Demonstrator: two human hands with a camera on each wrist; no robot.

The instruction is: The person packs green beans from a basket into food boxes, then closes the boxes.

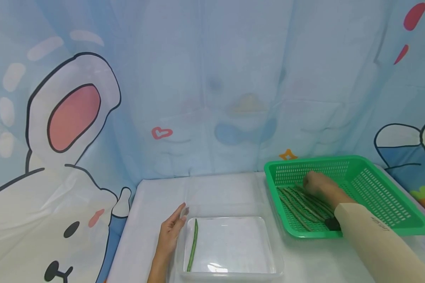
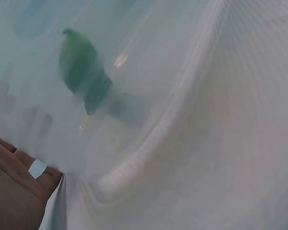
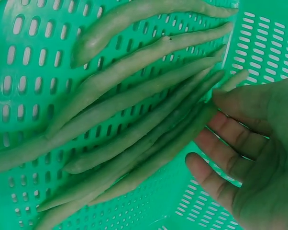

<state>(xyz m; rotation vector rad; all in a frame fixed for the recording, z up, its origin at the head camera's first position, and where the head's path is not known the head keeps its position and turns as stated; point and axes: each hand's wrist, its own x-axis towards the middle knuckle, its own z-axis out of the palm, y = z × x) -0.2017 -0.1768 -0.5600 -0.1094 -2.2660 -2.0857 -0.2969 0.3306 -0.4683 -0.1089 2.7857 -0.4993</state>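
My left hand (image 1: 169, 232) holds the upper left corner of a clear plastic container (image 1: 277, 259). In the left wrist view, part of the left palm (image 2: 17, 187) shows beside the container's cloudy wall (image 2: 134, 91). One green bean (image 1: 193, 245) lies lengthwise along the container's left side. Over in the green basket (image 1: 295, 232), my right hand (image 1: 320, 184) is low among several more green beans (image 3: 134, 96). Up close, its thumb and fingers (image 3: 242, 103) pinch one green bean (image 3: 182, 139) near its end, at the edge of the bunch.
Behind the container, a see-through panel (image 1: 223, 192) lies on the white-covered table (image 1: 156, 192). A blue cartoon-printed curtain (image 1: 233, 78) hangs at the table's back. The basket's raised slotted walls surround the right hand.
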